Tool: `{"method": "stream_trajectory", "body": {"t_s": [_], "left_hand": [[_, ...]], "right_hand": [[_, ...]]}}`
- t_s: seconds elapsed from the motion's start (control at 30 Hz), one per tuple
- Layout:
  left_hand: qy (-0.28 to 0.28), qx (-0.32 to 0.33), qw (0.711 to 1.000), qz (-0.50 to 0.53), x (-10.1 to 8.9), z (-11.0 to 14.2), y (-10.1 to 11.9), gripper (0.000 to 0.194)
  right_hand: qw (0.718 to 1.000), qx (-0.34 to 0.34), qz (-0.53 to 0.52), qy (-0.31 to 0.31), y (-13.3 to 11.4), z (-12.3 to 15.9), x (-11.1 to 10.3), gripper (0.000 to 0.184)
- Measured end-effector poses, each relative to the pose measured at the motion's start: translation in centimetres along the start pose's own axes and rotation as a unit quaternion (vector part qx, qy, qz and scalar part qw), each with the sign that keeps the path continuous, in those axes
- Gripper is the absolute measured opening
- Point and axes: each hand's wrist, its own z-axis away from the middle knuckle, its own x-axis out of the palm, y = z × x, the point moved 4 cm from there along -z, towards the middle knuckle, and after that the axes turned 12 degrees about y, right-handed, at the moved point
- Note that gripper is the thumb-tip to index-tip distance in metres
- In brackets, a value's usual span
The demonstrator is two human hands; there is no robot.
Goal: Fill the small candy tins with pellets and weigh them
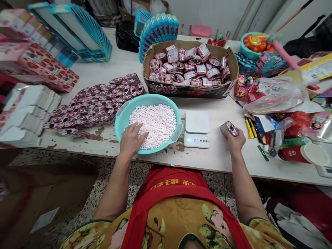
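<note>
My left hand [131,139] rests at the near left side of a turquoise basin [119,126], fingers apart over a heap of small pale pink-white tablets [158,124]. In my right hand [236,141] is a small printed packet [229,128] with a dark opening in its top, held just above or on the table right of the scale. Between the basin and that hand stands a white digital scale [197,122] with a lit display and nothing on its plate. Rows of similar open-topped packets [95,103] stand left of the basin.
A cardboard carton [189,92] full of packets stands behind the basin. Blue display boxes [158,31] and strawberry-printed boxes [44,65] line the back and left. At right are plastic bags [272,93], a yellow cutter [249,128] and a red paper cup [293,153].
</note>
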Motion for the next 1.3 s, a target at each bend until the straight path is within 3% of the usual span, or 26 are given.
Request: {"method": "stream_trajectory", "body": {"t_s": [0.07,0.17,0.3,0.4,0.5,0.67,0.87,1.07,1.3], "left_hand": [[0.005,-0.017,1.0,0.007,0.0,0.0,-0.6,0.052],[0.003,-0.026,1.0,0.015,0.0,0.1,-1.0,0.055],[-0.006,-0.032,0.999,0.008,0.0,0.1,-0.8,0.056],[-0.008,-0.036,0.999,0.005,-0.1,0.1,-0.7,0.057],[-0.008,-0.041,0.999,0.006,-0.2,0.1,-0.6,0.057],[-0.021,-0.042,0.999,0.009,-0.2,0.0,-0.7,0.055],[-0.056,-0.057,0.997,-0.01,-0.1,0.0,-0.8,0.054],[-0.066,-0.071,0.995,-0.016,-0.2,-0.2,-0.6,0.054],[-0.085,-0.025,0.996,-0.01,-0.2,-0.8,-0.2,0.059]], "right_hand": [[0.998,-0.014,-0.048,-0.024,-1.7,0.6,1.1,0.067],[0.988,-0.066,-0.091,-0.109,-4.9,2.3,4.3,0.067],[0.97,-0.128,-0.046,-0.203,-7.9,4.3,8.7,0.06],[0.96,-0.16,-0.015,-0.232,-8.5,5.0,9.6,0.064],[0.968,-0.164,-0.029,-0.189,-7.8,4.8,7.6,0.068],[0.986,-0.153,-0.002,-0.071,-4.3,5.2,1.2,0.047],[0.964,-0.264,0.042,0.002,-1.4,9.8,-5.0,0.031],[0.951,-0.304,0.056,-0.01,-0.9,14.1,-6.0,0.021],[0.952,-0.304,0.036,-0.024,-1.4,14.2,-5.0,0.02]]}}
